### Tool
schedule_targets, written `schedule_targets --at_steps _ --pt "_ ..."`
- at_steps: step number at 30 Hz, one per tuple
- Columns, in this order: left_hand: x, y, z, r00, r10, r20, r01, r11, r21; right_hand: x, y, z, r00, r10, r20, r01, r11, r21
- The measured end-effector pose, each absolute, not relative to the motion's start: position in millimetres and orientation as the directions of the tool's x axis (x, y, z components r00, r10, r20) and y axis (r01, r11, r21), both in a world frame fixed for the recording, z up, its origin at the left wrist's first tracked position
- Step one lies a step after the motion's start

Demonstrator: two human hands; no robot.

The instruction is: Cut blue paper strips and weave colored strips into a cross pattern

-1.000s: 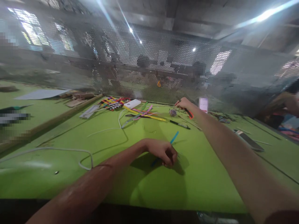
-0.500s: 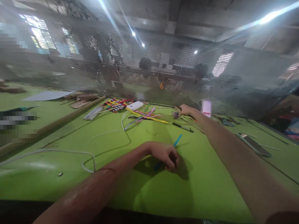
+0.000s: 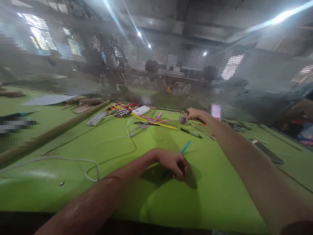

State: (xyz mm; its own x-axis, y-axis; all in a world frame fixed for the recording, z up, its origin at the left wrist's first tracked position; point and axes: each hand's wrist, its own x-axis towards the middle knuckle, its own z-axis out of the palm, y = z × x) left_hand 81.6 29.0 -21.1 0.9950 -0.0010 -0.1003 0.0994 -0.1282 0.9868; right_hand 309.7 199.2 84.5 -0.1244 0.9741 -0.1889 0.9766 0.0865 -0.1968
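Low over the green table (image 3: 117, 192), my left hand (image 3: 173, 164) is closed around a blue strip (image 3: 186, 147). One end of the strip sticks out past the knuckles and the other shows dimly under the wrist. Farther off, my right hand (image 3: 193, 113) reaches to the back of the table with its fingers bent together. A small dark piece shows at its fingertips, too small to name. Just below them lies a small round speckled ball (image 3: 183, 120). Under the right wrist is an orange-and-dark object (image 3: 201, 121), partly covered. A black pen (image 3: 191, 133) lies between the hands.
Crossed coloured strips (image 3: 153, 122), a woven colourful piece (image 3: 122, 110) and a white power bank (image 3: 141, 111) lie at the back. A white cable (image 3: 73, 159) loops on the left. A phone (image 3: 216, 112) stands before the perforated metal screen (image 3: 168, 73). A wooden bar (image 3: 56, 128) runs along the left.
My right hand has shifted slightly at the back, and more of the round ball and the orange object shows. My left hand stays in place with the blue strip.
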Motion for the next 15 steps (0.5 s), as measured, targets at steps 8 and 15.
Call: schedule_targets --at_steps 8,15 --pt "81.5 29.2 -17.5 0.995 0.001 -0.101 0.1 -0.147 0.984 315.9 202.3 105.5 0.012 0.999 -0.03 0.968 -0.019 -0.25" --pt "81.8 27.8 -20.4 0.995 0.015 -0.099 0.101 -0.135 0.986 307.8 209.5 79.7 0.019 1.0 0.01 0.955 -0.015 -0.295"
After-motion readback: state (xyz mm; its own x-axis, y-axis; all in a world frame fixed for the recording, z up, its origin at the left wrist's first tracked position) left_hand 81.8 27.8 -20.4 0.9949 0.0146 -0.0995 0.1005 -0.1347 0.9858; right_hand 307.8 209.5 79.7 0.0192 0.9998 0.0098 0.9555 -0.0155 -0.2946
